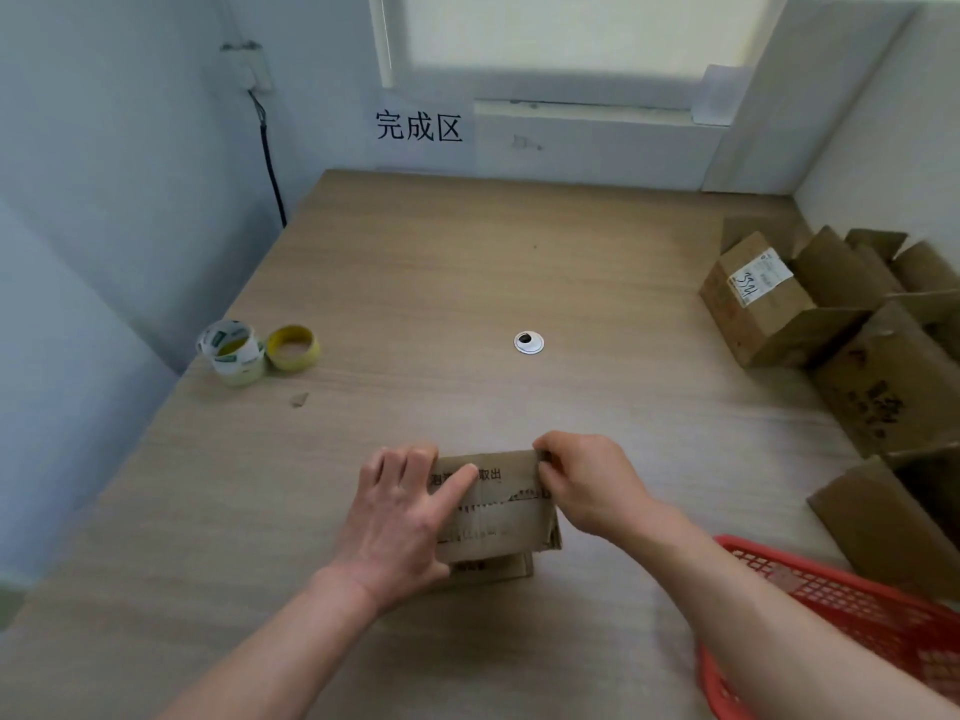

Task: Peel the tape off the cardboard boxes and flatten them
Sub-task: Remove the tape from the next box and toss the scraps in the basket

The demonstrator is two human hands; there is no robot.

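Note:
A small brown cardboard box (506,517) sits on the wooden table near me, with torn clear tape along its top seam and printed characters on the far flap. My left hand (400,517) lies over the box's left side, fingers wrapped over the far edge and thumb stretched across the top. My right hand (587,485) pinches the box's far right corner with curled fingers; whether it holds tape or cardboard I cannot tell.
Several more cardboard boxes (831,324) are piled along the right edge of the table (467,283). A red plastic basket (841,615) sits at the near right. Two tape rolls (257,350) stand at the left, a small scrap (298,400) beside them. A round cable grommet (529,343) marks the middle.

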